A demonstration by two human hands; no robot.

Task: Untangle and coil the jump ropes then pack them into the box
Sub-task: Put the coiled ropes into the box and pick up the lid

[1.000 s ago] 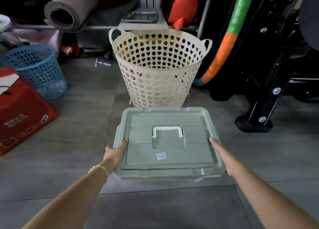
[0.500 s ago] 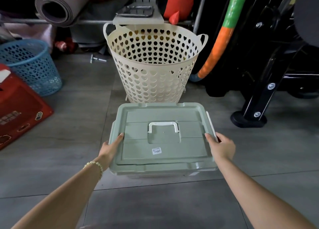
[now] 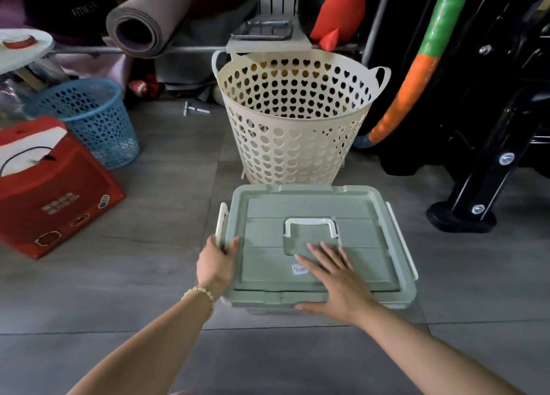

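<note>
Box (image 3: 262, 310) sits shut on the floor under its green lid (image 3: 312, 207), with the cream basket (image 3: 285, 144) at its 12 o'clock. The lid's sticker (image 3: 300, 269) is unreadable, and the dark bag (image 3: 86, 10) says "FITN…". Left hand (image 3: 215, 263) grips the lid's left edge, and the right hand (image 3: 339, 284) lies flat on top.

The lid (image 3: 312, 204) hides what lies inside the box (image 3: 265, 310). Print on its label (image 3: 299, 269) is too small to read. The red box (image 3: 44, 192) is cut off at the left edge, the black frame (image 3: 491, 171) at the right.
</note>
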